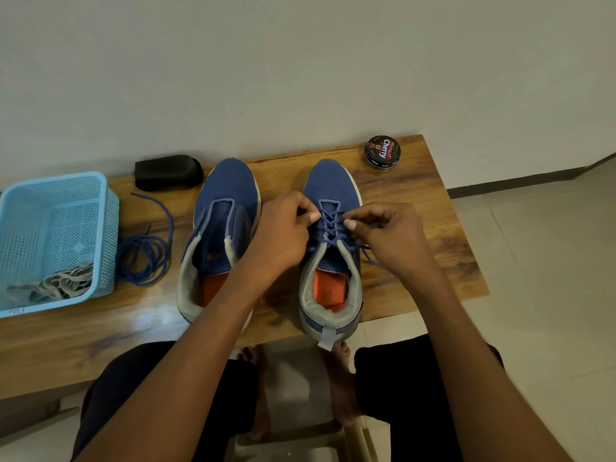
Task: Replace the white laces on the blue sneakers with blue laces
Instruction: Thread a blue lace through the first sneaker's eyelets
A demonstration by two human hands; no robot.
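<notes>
Both hands worked over the right sneaker [330, 248] on the tabletop [416, 208]: the left hand [283, 235] and right hand [386, 235] each pinched the blue lace [328, 228] threaded through its eyelets. The left sneaker [220, 235] stood unlaced just beside them, a spare blue lace [143, 258] coiled farther left and white laces [56, 283] lying in the basket [100, 228].

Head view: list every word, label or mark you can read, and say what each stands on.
"Cherry": lid of the round black tin.
Small print round the tin's rim: too small to read with confidence.
Handwritten mark on the blue basket front rim: unreadable.
Orange logo on the left sneaker tongue: blurred.
</notes>
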